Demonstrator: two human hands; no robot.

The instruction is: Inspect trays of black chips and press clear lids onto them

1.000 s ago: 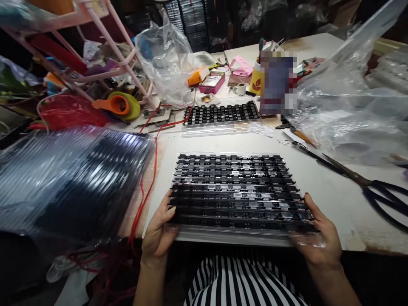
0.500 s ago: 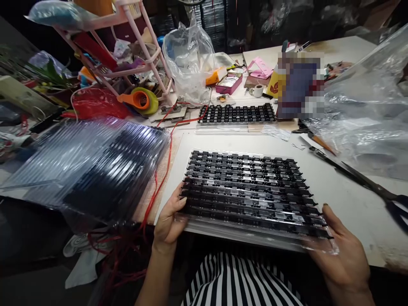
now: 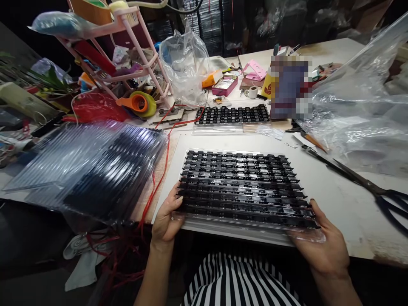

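Note:
Between my hands is a clear plastic tray (image 3: 223,223) filled with rows of small black parts (image 3: 242,182). My left hand (image 3: 166,214) grips its left side near the front corner, thumb on top and fingers underneath. On the opposite front corner, my right hand (image 3: 328,242) holds the tray, its thumb along the edge and the other fingers mostly hidden below. The tray's near edge overhangs the table edge, above my striped clothing. Beneath it lies a pale board (image 3: 170,187).
At left lies a plastic-wrapped stack of trays (image 3: 111,170), with red string (image 3: 153,191) beside it. Another tray of black parts (image 3: 232,114) sits farther back. Large scissors (image 3: 366,185) rest at right near crumpled clear plastic (image 3: 347,123). A pink rack (image 3: 137,38) stands back left.
The tray and my right hand appear slightly farther left and higher in view; the background has also shifted left. Both hands keep their hold.

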